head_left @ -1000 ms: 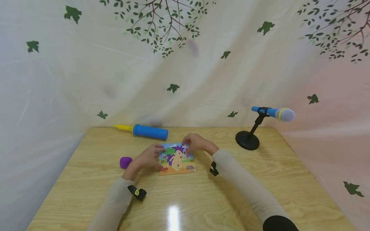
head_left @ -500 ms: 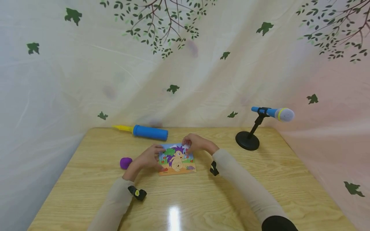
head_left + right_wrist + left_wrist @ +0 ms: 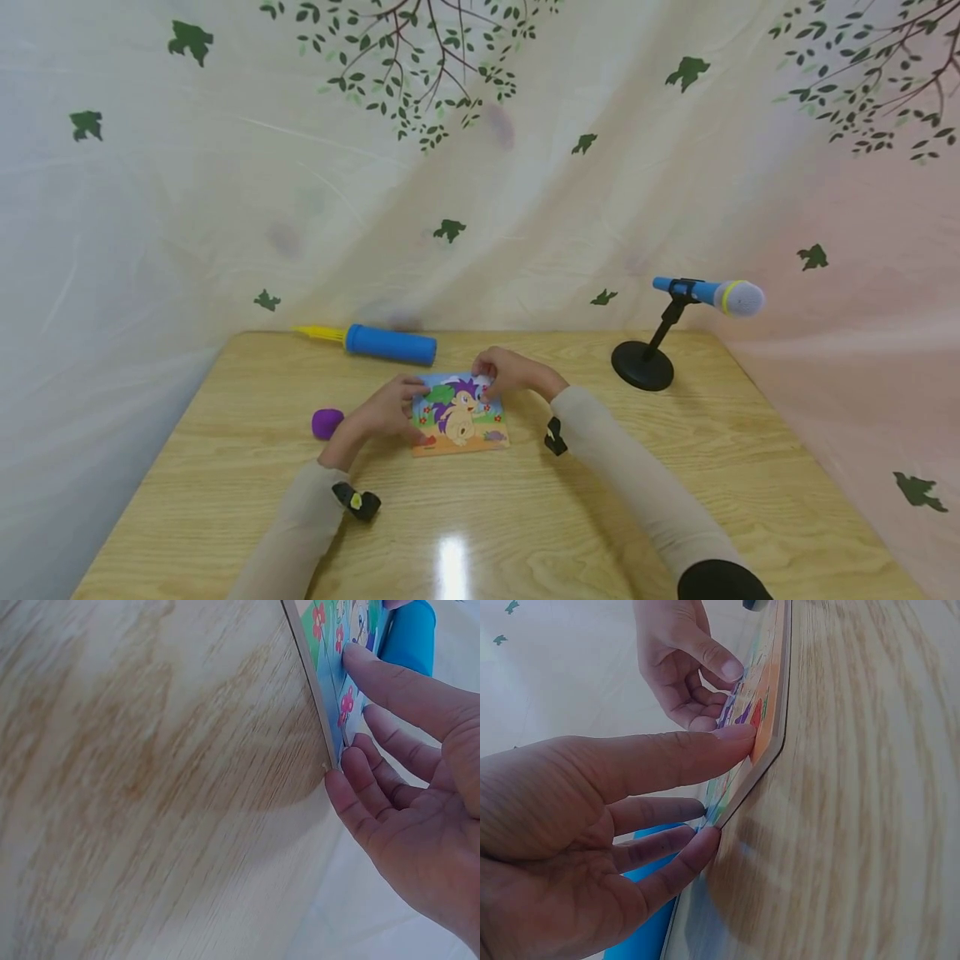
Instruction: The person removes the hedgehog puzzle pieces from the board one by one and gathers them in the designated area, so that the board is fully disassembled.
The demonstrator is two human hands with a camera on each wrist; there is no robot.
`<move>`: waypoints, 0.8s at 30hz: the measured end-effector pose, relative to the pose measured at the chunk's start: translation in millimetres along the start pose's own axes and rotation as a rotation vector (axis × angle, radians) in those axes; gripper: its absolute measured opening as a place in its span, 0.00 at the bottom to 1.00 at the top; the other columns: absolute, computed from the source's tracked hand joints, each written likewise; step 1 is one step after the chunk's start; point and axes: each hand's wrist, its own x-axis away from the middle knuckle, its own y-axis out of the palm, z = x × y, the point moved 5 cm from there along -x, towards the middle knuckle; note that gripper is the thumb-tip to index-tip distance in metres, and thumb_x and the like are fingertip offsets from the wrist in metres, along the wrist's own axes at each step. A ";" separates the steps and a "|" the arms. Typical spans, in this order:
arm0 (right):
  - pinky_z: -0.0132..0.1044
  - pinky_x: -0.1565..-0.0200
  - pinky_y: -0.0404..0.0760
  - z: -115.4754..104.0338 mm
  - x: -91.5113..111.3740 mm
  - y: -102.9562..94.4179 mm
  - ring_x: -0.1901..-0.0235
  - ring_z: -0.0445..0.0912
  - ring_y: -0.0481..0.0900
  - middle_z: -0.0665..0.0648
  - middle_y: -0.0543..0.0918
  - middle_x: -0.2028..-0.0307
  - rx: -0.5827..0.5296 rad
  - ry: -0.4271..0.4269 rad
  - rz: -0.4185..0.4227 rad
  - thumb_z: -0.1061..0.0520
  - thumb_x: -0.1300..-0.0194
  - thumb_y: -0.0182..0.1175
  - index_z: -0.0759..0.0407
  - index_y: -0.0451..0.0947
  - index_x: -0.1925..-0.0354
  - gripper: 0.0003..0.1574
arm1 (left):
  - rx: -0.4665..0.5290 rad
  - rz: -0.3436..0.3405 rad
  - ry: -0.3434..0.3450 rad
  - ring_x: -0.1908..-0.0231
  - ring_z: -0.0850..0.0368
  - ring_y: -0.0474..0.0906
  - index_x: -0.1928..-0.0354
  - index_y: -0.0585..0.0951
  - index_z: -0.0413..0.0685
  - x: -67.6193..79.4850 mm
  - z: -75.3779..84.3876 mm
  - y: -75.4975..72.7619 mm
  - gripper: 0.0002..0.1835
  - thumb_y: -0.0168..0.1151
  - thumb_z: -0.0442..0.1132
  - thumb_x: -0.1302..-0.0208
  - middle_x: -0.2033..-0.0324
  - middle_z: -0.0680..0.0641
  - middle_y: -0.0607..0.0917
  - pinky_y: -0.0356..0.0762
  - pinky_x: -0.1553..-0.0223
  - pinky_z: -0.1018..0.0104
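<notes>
A thin square wooden picture puzzle (image 3: pixel 459 421) with a cartoon purple-haired hedgehog lies flat on the table. My left hand (image 3: pixel 388 410) holds its left side, thumb on the printed face and fingertips along the edge, as the left wrist view shows. At the far right corner my right hand (image 3: pixel 512 371) grips it, with the thumb (image 3: pixel 367 664) on the picture and the other fingers curled against the edge. A narrow seam runs just inside the puzzle's border (image 3: pixel 326 712) in the right wrist view.
A purple lump (image 3: pixel 327 423) sits beside the left wrist. Behind the puzzle lies a blue hand pump (image 3: pixel 390 344) with a yellow nozzle. A blue toy microphone (image 3: pixel 705 292) on a black stand (image 3: pixel 642 364) is at the back right. A leaf-printed curtain (image 3: pixel 525 208) hangs behind the table (image 3: pixel 570 533).
</notes>
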 end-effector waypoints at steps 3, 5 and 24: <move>0.36 0.49 0.77 -0.2 -0.2 -0.4 0.56 0.46 0.74 0.58 0.79 0.55 -0.009 -0.005 -0.002 0.62 0.43 0.75 0.64 0.78 0.49 0.24 | 0.008 0.000 -0.010 0.31 0.33 0.64 0.31 0.72 0.35 0.6 1.0 0.2 0.44 0.81 0.34 0.51 0.30 0.33 0.67 0.64 0.30 0.38; 0.35 0.50 0.76 -0.7 0.1 -0.7 0.56 0.46 0.73 0.58 0.79 0.56 -0.012 -0.011 -0.002 0.63 0.43 0.75 0.64 0.78 0.49 0.24 | 0.014 -0.002 -0.016 0.31 0.33 0.63 0.30 0.72 0.35 0.7 1.2 0.6 0.44 0.81 0.34 0.51 0.30 0.33 0.67 0.64 0.29 0.38; 0.38 0.49 0.77 -2.2 0.6 0.2 0.55 0.47 0.74 0.58 0.78 0.54 0.006 -0.025 0.021 0.62 0.43 0.75 0.62 0.79 0.48 0.25 | -0.003 -0.004 0.002 0.30 0.32 0.62 0.30 0.72 0.35 -0.5 2.6 0.1 0.44 0.81 0.36 0.51 0.29 0.32 0.66 0.63 0.29 0.37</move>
